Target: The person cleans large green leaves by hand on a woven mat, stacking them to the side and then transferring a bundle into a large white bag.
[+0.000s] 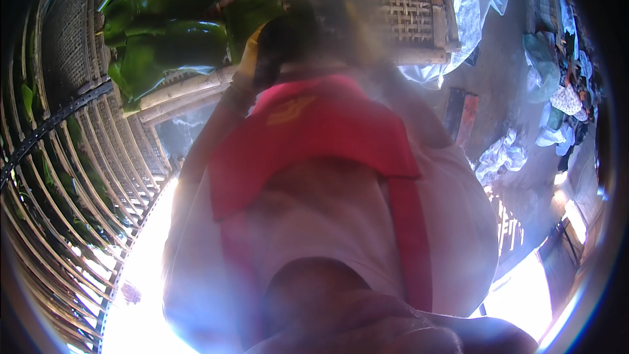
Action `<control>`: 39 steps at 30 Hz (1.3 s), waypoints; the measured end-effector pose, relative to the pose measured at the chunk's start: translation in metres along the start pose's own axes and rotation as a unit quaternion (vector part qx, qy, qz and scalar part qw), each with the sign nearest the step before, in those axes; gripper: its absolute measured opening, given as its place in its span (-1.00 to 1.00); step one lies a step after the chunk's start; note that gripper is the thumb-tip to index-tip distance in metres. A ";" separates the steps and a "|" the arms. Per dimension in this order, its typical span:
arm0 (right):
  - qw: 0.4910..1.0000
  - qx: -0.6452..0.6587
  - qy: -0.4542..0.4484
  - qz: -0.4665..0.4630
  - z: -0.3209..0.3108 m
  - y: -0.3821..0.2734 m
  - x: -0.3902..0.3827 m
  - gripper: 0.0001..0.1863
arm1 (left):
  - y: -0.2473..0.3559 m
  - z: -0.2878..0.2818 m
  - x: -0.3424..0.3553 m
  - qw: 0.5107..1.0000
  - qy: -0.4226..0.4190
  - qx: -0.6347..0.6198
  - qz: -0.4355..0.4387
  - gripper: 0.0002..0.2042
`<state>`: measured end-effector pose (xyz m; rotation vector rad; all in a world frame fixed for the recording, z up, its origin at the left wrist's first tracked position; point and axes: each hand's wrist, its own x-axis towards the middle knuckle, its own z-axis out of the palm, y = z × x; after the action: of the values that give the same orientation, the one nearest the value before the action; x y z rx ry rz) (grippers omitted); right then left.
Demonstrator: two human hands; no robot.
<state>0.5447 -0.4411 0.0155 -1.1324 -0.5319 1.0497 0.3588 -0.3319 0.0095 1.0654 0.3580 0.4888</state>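
Large green leaves [171, 42] lie piled in a woven bamboo basket [409, 10] at the top of the view. My left forearm rises along the left side of my chest, and my left hand [265, 52] sits at the edge of the leaf pile, dark and blurred, with a yellow band at the wrist. Its fingers touch or overlap a leaf, but the grip is unclear. My right hand [357, 33] is only a pale smear over the basket's weave. My own white shirt with a red collar [308, 131] fills the middle of the view.
A second large basket of bamboo slats [72, 183] curves down the left side, with leaves showing through it. Crumpled plastic sheets [472, 6] and bags [501, 157] lie on the grey ground at the right. Bright glare washes out the lower left and lower right.
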 end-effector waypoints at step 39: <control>0.602 -0.785 -0.020 -0.146 -0.035 -0.051 0.106 -0.58 | 0.013 0.027 0.033 0.919 0.055 0.380 0.089 -0.39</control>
<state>0.6406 -0.3662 0.0337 -2.3859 -1.7885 0.0175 0.3979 -0.3290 0.0320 1.8432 0.5777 0.5908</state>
